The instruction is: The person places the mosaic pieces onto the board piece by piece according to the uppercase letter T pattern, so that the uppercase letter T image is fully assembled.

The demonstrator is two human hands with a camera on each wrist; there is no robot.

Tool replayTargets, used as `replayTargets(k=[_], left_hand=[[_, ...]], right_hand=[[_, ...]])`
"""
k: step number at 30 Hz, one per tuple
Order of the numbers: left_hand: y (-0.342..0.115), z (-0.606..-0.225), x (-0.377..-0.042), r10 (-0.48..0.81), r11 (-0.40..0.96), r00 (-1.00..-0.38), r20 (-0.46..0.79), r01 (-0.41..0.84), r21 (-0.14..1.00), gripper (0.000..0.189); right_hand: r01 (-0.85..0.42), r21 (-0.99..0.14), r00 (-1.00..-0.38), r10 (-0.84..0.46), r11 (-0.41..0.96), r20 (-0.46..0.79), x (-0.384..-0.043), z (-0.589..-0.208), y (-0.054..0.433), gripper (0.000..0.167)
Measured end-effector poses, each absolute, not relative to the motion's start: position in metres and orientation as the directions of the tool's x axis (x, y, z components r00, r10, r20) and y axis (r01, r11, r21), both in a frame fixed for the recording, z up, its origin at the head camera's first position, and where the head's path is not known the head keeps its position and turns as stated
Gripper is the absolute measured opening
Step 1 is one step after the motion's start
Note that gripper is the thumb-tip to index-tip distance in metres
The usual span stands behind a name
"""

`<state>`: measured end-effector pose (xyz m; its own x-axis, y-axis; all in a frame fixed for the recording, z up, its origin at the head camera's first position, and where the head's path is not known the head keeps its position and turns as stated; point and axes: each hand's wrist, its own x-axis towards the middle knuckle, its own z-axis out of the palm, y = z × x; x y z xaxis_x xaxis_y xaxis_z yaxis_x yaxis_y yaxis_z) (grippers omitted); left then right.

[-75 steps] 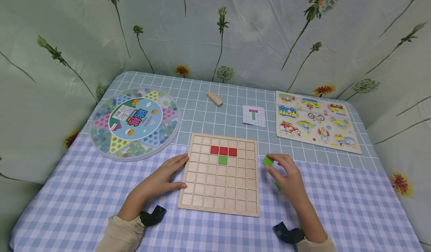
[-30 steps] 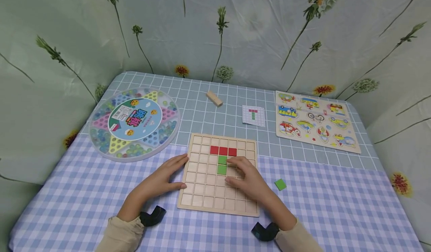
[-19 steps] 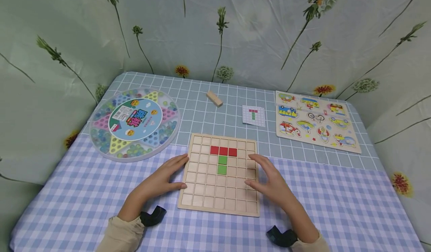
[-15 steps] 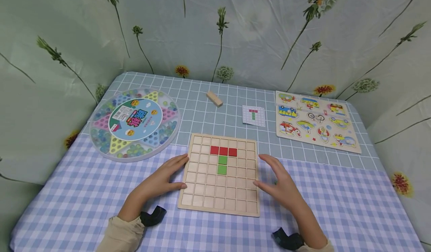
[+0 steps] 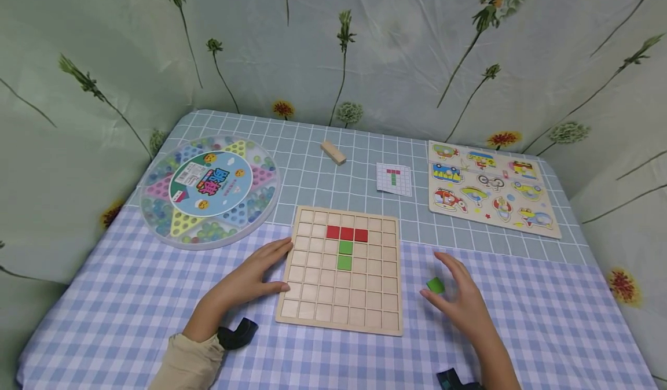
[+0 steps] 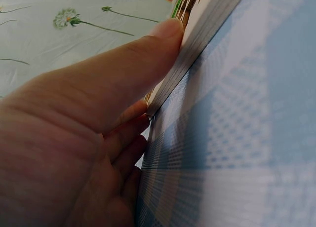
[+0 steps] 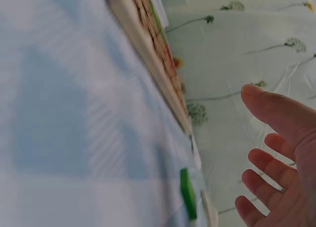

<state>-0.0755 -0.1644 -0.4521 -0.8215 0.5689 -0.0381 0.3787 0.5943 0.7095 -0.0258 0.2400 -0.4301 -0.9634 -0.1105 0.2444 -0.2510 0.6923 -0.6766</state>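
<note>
A wooden grid board (image 5: 312,309) lies in the middle of the table. Three red tiles (image 5: 347,234) form a row in it, with two green tiles (image 5: 344,255) in a column below the middle one. My left hand (image 5: 251,275) rests against the board's left side, fingers extended; the left wrist view shows its thumb (image 6: 165,29) on the board's edge. Right of the board, a loose green tile (image 5: 435,286) lies on the checked cloth. My right hand (image 5: 461,297) is spread around that tile, thumb and fingers apart, holding nothing.
A round Chinese checkers set (image 5: 208,193) with marbles lies at the back left. Behind the board are a small wooden block (image 5: 333,153) and a paper card (image 5: 394,180) printed with a red and green T. A vehicle puzzle board (image 5: 492,190) lies at the back right.
A second green tile has gone from my right hand into the board's column. That hand has let go and moved right to the loose green tile. My left hand has stayed put.
</note>
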Motion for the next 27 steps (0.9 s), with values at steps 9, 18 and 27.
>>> replayTargets(k=[9,18,27], left_hand=[[-0.164,-0.452,-0.076,0.567,0.597,-0.823,-0.039,0.379,0.707,0.08],[-0.164,-0.452,-0.076,0.567,0.597,-0.823,-0.039,0.378,0.708,0.08],[-0.164,-0.451,-0.075,0.563,0.599,-0.825,-0.043,0.372,0.709,0.08]], right_hand=[[-0.225,-0.681,-0.974,-0.137,0.697,0.181,-0.016,-0.443,0.25,0.069],[-0.223,-0.641,-0.972,-0.215,0.734,0.092,-0.011,-0.445,0.259,0.056],[-0.172,-0.622,-0.983,-0.175,0.764,0.056,-0.013,-0.444,0.261,0.039]])
